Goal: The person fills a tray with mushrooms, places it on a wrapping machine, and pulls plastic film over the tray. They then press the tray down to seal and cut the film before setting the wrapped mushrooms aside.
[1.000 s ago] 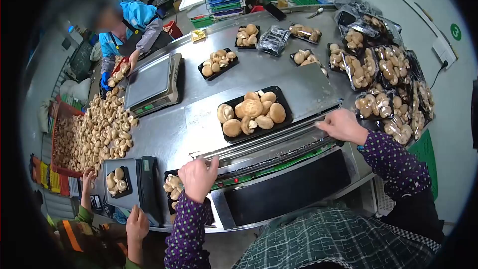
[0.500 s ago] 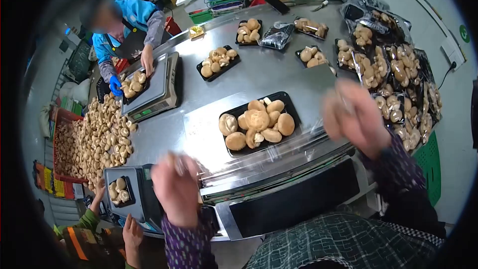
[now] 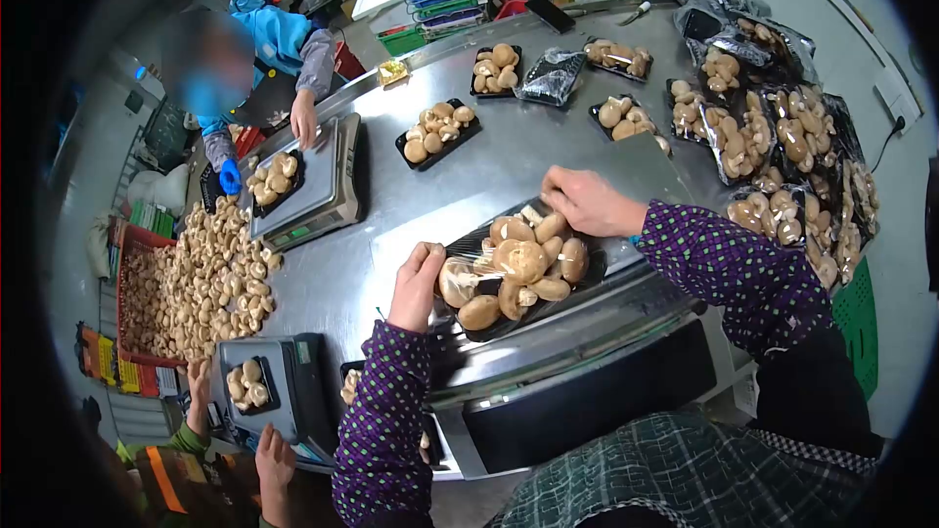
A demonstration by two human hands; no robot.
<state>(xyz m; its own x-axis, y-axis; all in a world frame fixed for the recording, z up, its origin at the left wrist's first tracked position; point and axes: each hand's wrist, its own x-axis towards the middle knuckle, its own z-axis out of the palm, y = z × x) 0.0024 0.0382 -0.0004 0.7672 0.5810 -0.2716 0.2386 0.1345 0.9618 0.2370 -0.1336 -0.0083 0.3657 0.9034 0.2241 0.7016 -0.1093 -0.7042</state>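
Right in front of me, a black tray of mushrooms [image 3: 518,262] sits near the front of the steel table, with clear plastic film [image 3: 469,279] drawn over it and glinting on the caps. At the tray's left end, my left hand [image 3: 418,284] is closed in a pinch on the film. My right hand [image 3: 590,202] is closed at the back right side of the tray, its fingertips curled down by the film. The tray's back edge is partly hidden under film and fingers.
Several filled mushroom trays [image 3: 437,134] stand farther back, with a pile of wrapped trays [image 3: 773,152] at right. Two co-workers use scales [image 3: 311,196] at left beside heaped loose mushrooms [image 3: 210,279]. A black machine front [image 3: 592,396] borders the table below my hands.
Both hands have come inward, from apart at the front to the tray's sides. The film has moved from the tray's front edge over the mushrooms. The blue-gloved co-worker's hand has left the weighed tray.
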